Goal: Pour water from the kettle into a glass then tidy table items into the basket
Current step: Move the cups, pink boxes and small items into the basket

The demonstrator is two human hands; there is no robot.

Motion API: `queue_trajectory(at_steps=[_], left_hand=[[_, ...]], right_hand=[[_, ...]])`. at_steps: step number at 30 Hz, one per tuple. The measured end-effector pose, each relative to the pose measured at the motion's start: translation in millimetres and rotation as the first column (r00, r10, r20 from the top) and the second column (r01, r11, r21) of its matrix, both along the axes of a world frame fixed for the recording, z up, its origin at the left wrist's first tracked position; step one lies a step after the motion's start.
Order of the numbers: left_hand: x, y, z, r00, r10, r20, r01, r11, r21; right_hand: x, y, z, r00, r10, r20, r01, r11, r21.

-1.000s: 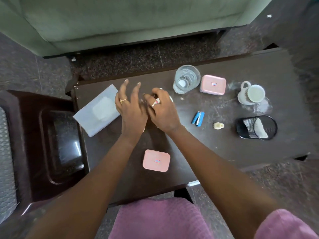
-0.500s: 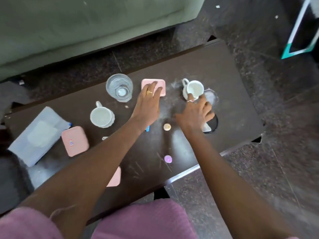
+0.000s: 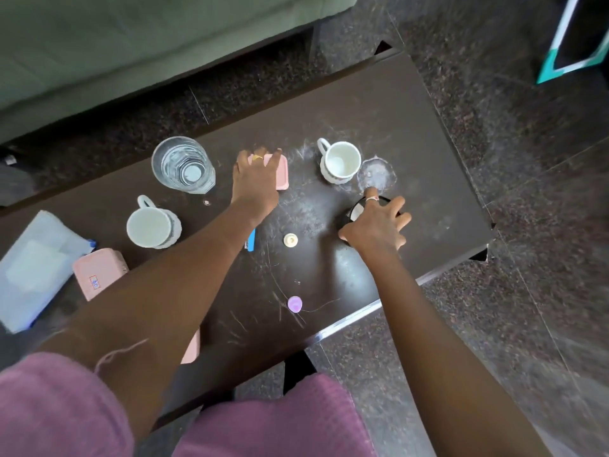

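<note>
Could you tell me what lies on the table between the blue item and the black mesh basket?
In the head view, a small cream cap lies between the blue item and the basket.

The glass (image 3: 183, 165) stands upright near the far edge of the dark table (image 3: 379, 103); it is clear and has water inside. The black mesh basket (image 3: 354, 213) stands near the right end of the table, mostly hidden under a hand, with something white inside. A pink box (image 3: 282, 173) lies between the glass and a white cup (image 3: 341, 161). A second white cup (image 3: 152, 225) stands nearer, left of the middle. Another pink box (image 3: 99, 277) lies at the left, touching a pale blue packet (image 3: 33, 268). A small cream cap (image 3: 291, 240), a purple disc (image 3: 294, 304) and a blue object (image 3: 251, 240) lie on the middle of the table.
</note>
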State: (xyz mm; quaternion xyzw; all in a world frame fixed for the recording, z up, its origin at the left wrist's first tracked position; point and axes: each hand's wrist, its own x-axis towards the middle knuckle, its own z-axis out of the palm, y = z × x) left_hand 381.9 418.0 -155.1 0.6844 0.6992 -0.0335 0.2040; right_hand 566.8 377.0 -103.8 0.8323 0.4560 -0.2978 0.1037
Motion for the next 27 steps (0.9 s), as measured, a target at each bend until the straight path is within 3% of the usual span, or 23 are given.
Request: queue_trajectory(at_steps=[4,13,18,23,27], left_hand=[[13,-22,-4,0.994,-0.107,-0.008,0.107,0.994,0.007],[30,-64,-9,0.993,-0.103,0.063,0.107,0.991,-0.077],[26,-82,-1,0.977,-0.075,0.198,0.096,0.990,-0.103],[-2,-71,21,0.954,-0.044,0.295,0.008,0.992,0.122],[-40,-53,42,0.919,0.200,0.338,-0.309,0.900,0.308]], right_hand=[[1,11,12,0.999,-0.010,0.048,0.006,0.997,0.081],[-28,35,36,0.991,0.070,0.111,-0.094,0.969,0.228],[-41,44,49,0.991,0.038,0.132,-0.063,0.979,0.194],[-47,52,70,0.991,0.075,0.115,-0.090,0.987,0.134],[-66,60,85,0.981,0.195,0.009,-0.194,0.967,0.165]])
